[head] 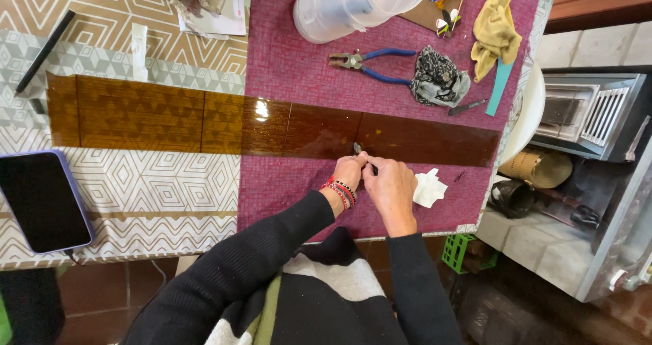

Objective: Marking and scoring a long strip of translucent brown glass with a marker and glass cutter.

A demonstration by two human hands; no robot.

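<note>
Left hand (350,172) and right hand (390,189) pressed together at near edge of glossy brown strip (272,126). Fingertips of both pinched shut on small dark tool (357,147); tool tip rests on strip, just beyond fingers. Red bead bracelets (339,193) on left wrist. White paper scrap (429,187) just right of right hand. Strip runs across purple cloth (299,66) onto patterned cloth. Farther: blue-handled pliers (370,63), grey rag (438,79), clear plastic jug (353,2). Phone (42,201) far left.
</note>
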